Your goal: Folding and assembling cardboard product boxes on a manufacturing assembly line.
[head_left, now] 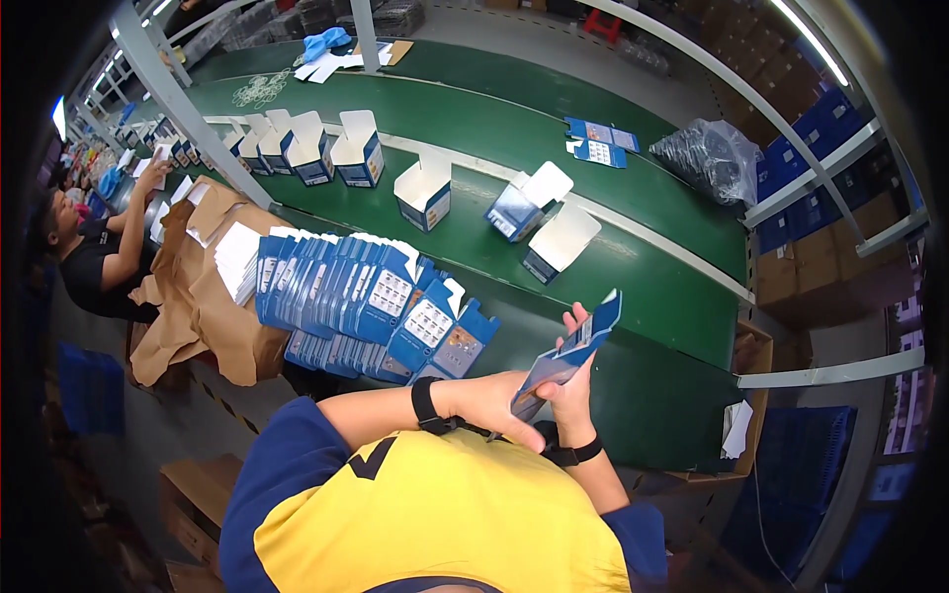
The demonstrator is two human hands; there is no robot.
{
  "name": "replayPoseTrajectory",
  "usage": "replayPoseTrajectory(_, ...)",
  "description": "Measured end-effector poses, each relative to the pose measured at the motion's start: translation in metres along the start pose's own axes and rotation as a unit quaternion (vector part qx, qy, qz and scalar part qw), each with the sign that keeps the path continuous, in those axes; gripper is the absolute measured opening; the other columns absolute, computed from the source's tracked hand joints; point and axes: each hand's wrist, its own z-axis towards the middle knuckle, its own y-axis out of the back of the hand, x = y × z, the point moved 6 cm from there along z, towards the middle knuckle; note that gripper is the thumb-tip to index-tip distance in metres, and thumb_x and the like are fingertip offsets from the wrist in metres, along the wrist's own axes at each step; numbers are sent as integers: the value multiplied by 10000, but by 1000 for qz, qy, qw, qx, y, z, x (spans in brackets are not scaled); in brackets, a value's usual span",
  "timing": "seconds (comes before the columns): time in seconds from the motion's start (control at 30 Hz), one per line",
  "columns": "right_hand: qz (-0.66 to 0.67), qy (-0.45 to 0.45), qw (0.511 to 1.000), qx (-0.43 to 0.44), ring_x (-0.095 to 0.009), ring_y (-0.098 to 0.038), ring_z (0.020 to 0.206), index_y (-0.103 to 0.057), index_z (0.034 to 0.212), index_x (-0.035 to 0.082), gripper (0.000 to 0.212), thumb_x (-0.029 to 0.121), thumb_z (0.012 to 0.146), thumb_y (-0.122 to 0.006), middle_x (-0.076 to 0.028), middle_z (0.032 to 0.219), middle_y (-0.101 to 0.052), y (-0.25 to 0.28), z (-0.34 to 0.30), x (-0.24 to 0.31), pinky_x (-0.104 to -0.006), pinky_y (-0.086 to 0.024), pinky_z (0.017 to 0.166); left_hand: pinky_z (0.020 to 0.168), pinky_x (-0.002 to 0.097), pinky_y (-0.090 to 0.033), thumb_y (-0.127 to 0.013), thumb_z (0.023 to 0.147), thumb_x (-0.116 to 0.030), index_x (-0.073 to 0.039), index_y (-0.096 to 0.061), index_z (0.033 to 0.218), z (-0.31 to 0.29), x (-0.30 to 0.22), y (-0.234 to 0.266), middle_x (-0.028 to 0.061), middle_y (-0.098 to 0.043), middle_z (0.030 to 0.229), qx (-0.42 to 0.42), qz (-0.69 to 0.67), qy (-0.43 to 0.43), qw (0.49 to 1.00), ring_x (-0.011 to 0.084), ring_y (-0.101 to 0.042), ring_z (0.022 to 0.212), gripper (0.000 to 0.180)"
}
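Observation:
A partly flattened blue carton (578,349) is tilted up in front of my chest, held between both hands. My right hand (573,395) grips it with the thumb on the near face and the fingers showing past the far side. My left hand (489,400) closes on its lower left end; some of those fingers are hidden behind the card. Left of my hands lies a pile of flat blue-and-white cartons (341,287) in overlapping rows. Ahead on the green surface stand open blue cartons with white insides, the nearest being one carton (561,240) with raised flaps.
A row of open cartons (308,148) runs away to the left. Flat cartons (600,141) and a clear plastic bag (707,158) lie at the far right. Brown paper (198,296) sits beside the pile. Metal posts (188,99) frame the bench. A co-worker (104,242) works at the left.

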Motion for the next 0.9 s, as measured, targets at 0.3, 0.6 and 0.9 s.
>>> replayPoseTrajectory(0.3,-44,-27,999,12,-272,-324,1284,-9,1445,84,1379,471,448,-880,-150,1412,-279,0,4,42,-395,-279,1048,1000,345,-359,-665,706,-12,-67,-157,1428,4,-22,40,175,-347,1372,-139,159,-21,977,291,-382,1260,884)
replayPoseTrajectory(0.6,7,12,990,137,-239,-328,1286,-179,1423,33,1175,340,534,-882,-130,1417,-310,2,-1,55,-369,-283,1043,1005,398,-362,-709,603,52,-103,-169,1421,1,-51,45,202,-317,1361,-173,408,-135,886,395,-359,1250,992)
replayPoseTrajectory(0.9,-2,48,999,14,-281,-198,1359,-218,1429,79,959,528,726,-691,-154,1448,-272,-6,9,70,-392,-159,1093,1005,457,-345,-678,576,91,-243,-449,1288,4,-49,20,216,-332,1329,-125,401,-162,893,423,-378,1217,819)
